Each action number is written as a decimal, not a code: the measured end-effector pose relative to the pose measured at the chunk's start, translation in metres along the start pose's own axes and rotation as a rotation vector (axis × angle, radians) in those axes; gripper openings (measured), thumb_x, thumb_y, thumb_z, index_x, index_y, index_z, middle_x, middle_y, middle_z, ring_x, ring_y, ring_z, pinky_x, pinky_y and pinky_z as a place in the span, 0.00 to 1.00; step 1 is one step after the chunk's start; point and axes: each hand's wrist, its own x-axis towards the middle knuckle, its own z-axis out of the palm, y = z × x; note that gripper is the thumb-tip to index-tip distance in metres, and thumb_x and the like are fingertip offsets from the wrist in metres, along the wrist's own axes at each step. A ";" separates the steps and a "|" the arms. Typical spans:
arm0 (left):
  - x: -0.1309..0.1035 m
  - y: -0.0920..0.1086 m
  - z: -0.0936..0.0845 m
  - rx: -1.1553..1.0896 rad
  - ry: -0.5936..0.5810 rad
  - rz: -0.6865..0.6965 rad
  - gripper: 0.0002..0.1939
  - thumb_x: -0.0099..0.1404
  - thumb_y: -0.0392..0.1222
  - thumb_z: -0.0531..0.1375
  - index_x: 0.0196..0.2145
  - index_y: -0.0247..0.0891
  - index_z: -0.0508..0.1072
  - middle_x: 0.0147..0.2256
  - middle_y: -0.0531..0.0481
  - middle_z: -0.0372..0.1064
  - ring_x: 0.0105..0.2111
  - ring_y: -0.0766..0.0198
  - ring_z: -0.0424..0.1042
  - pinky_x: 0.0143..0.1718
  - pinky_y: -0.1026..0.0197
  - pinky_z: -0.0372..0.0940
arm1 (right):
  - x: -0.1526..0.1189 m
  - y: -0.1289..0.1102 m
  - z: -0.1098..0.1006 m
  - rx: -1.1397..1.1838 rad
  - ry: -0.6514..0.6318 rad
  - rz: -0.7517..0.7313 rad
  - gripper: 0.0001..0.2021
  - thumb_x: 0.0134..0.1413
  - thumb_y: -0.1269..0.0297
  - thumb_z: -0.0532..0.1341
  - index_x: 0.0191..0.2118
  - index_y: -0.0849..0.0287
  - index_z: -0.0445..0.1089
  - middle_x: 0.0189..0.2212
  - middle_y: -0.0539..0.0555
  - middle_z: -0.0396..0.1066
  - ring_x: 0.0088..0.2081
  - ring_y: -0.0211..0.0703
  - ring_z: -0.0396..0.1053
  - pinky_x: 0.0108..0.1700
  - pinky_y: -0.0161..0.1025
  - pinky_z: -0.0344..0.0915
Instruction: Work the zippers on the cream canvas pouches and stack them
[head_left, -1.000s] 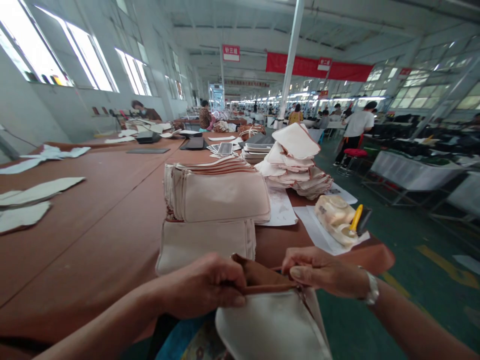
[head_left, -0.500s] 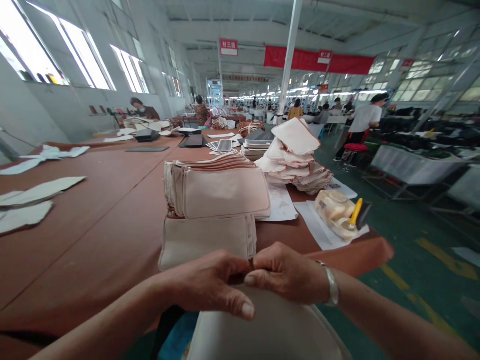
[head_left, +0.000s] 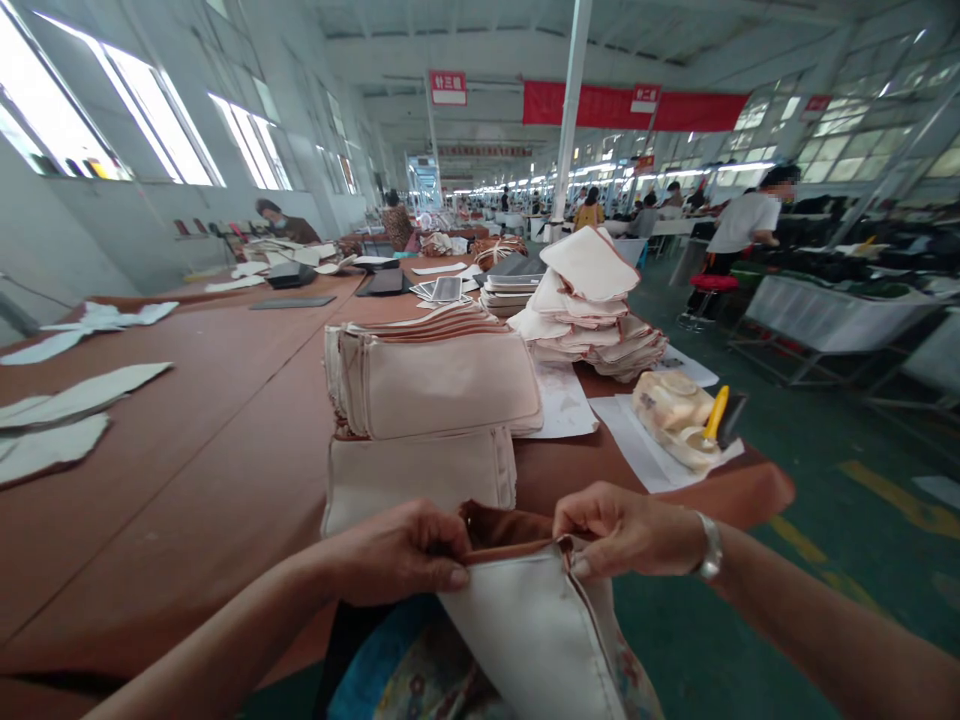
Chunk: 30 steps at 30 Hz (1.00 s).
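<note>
Both hands pinch the upper edge of a cream piece [head_left: 525, 610] with a brown inner side, held over the lap. My left hand [head_left: 405, 550] grips the edge near its left end, thumb on the cream face. At the right corner, where a seam runs down, my right hand [head_left: 630, 530] has its fingers closed on the piece. Just beyond the hands lies a low stack of cream pieces [head_left: 412, 475], and behind it a thicker stack [head_left: 450, 385] with brown edges showing.
A messy cream pile [head_left: 589, 270] stands behind on the brown table [head_left: 225, 450]. To the right, a plastic-wrapped bundle [head_left: 671, 410] and a yellow-handled tool [head_left: 716, 412] lie on paper. Loose cream pieces [head_left: 75, 395] lie left. A person [head_left: 742, 225] stands at the right, beyond a red stool [head_left: 714, 284].
My hands have moved apart, the right one shifting rightward. The piece's upper edge is now spread between them, with its brown inside and side seam showing. The standing person has shifted slightly.
</note>
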 end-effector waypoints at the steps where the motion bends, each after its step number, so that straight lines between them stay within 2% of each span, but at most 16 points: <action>1: 0.002 0.007 0.005 0.011 0.058 0.025 0.21 0.60 0.56 0.63 0.38 0.33 0.73 0.30 0.53 0.64 0.30 0.67 0.60 0.28 0.69 0.53 | 0.000 -0.001 0.002 0.015 0.016 -0.004 0.20 0.42 0.56 0.73 0.35 0.65 0.68 0.27 0.47 0.65 0.28 0.32 0.56 0.30 0.30 0.51; 4: 0.013 0.024 0.024 0.026 0.224 0.176 0.18 0.63 0.52 0.62 0.43 0.35 0.71 0.38 0.49 0.68 0.37 0.64 0.64 0.35 0.67 0.59 | -0.001 -0.004 0.005 0.045 0.023 0.000 0.20 0.42 0.58 0.73 0.35 0.66 0.68 0.27 0.47 0.65 0.27 0.31 0.57 0.30 0.31 0.51; 7: 0.027 0.029 0.045 0.102 0.299 0.278 0.12 0.63 0.45 0.62 0.41 0.34 0.72 0.36 0.48 0.70 0.35 0.63 0.66 0.35 0.66 0.60 | -0.002 -0.003 0.008 0.074 0.023 -0.007 0.18 0.42 0.61 0.73 0.34 0.67 0.69 0.27 0.47 0.65 0.28 0.31 0.56 0.30 0.31 0.50; 10: 0.041 0.024 0.060 0.201 0.371 0.299 0.05 0.63 0.37 0.60 0.36 0.35 0.74 0.32 0.50 0.71 0.30 0.66 0.66 0.32 0.67 0.59 | -0.004 -0.002 0.010 0.078 0.044 0.002 0.17 0.42 0.61 0.73 0.33 0.66 0.69 0.26 0.46 0.64 0.28 0.32 0.55 0.30 0.31 0.50; 14: 0.048 0.022 0.070 0.363 0.430 0.316 0.09 0.65 0.35 0.54 0.34 0.37 0.75 0.30 0.50 0.71 0.28 0.66 0.66 0.31 0.66 0.57 | -0.004 -0.002 0.011 0.016 0.061 0.028 0.17 0.42 0.60 0.72 0.33 0.65 0.68 0.27 0.46 0.64 0.28 0.32 0.56 0.29 0.31 0.50; 17: 0.047 0.026 0.069 0.479 0.459 0.283 0.08 0.65 0.35 0.52 0.33 0.35 0.70 0.29 0.50 0.67 0.28 0.65 0.63 0.32 0.63 0.56 | -0.004 -0.004 0.010 -0.013 0.040 0.018 0.18 0.42 0.59 0.73 0.33 0.64 0.68 0.27 0.46 0.62 0.28 0.32 0.54 0.29 0.31 0.49; 19: 0.045 0.030 0.066 0.368 0.441 0.242 0.06 0.65 0.36 0.51 0.32 0.36 0.66 0.29 0.52 0.63 0.29 0.65 0.60 0.32 0.64 0.55 | -0.005 -0.006 0.009 -0.010 0.032 -0.004 0.17 0.47 0.56 0.70 0.35 0.64 0.67 0.27 0.47 0.62 0.28 0.32 0.54 0.29 0.32 0.50; 21: 0.043 0.030 0.062 0.147 0.370 0.210 0.06 0.66 0.37 0.50 0.31 0.37 0.64 0.28 0.54 0.59 0.29 0.67 0.57 0.30 0.66 0.54 | -0.008 -0.007 0.008 -0.022 0.054 -0.040 0.17 0.54 0.53 0.65 0.38 0.64 0.67 0.28 0.48 0.62 0.28 0.33 0.54 0.30 0.32 0.50; 25: 0.045 0.023 0.058 -0.156 0.267 0.166 0.06 0.66 0.39 0.51 0.32 0.36 0.63 0.28 0.55 0.54 0.28 0.68 0.53 0.28 0.67 0.52 | -0.013 -0.003 0.006 -0.234 0.118 -0.060 0.15 0.60 0.54 0.61 0.38 0.64 0.66 0.27 0.47 0.60 0.27 0.33 0.53 0.29 0.32 0.50; 27: 0.048 0.018 0.060 -0.247 0.250 0.168 0.10 0.68 0.43 0.51 0.31 0.36 0.63 0.27 0.56 0.52 0.27 0.68 0.51 0.28 0.66 0.51 | -0.014 -0.002 0.007 -0.351 0.170 -0.058 0.15 0.63 0.54 0.58 0.35 0.63 0.66 0.25 0.46 0.57 0.26 0.33 0.51 0.27 0.32 0.49; 30: 0.052 0.014 0.063 -0.274 0.233 0.184 0.17 0.67 0.53 0.56 0.33 0.35 0.65 0.28 0.55 0.54 0.28 0.68 0.52 0.28 0.66 0.50 | -0.014 -0.003 0.009 -0.371 0.228 -0.085 0.18 0.64 0.51 0.55 0.32 0.63 0.65 0.24 0.46 0.55 0.26 0.33 0.50 0.26 0.32 0.48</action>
